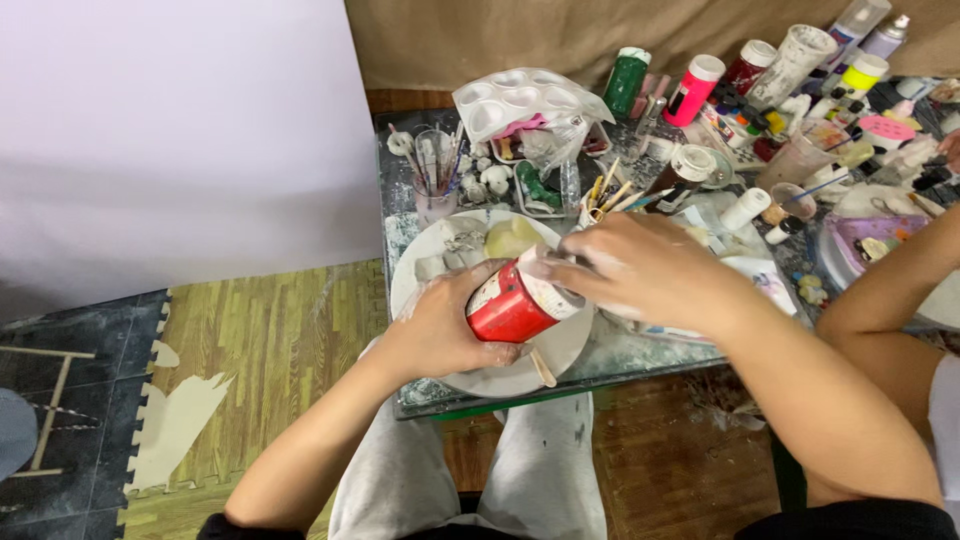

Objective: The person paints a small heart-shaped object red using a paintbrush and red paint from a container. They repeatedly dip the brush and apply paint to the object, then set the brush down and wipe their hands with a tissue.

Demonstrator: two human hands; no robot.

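Left hand (pixel 440 330) wraps the red cup (pixel 512 303), tipped sideways over the white plate (pixel 570 340); right hand (pixel 630 265) closes on the cup's mouth, fingers curled at the rim, though what they pinch I cannot tell; a wooden stick (pixel 542 367) lies just below the cup on the plate; a pale blob (pixel 512 237) sits beyond the hands; past it, brush jar (pixel 435 180), palette (pixel 525 100) and paint bottles (pixel 690 90) crowd the surface (pixel 640 355); risk, I'd say: tilt too far and the contents spill off the plate's near edge onto the lap.
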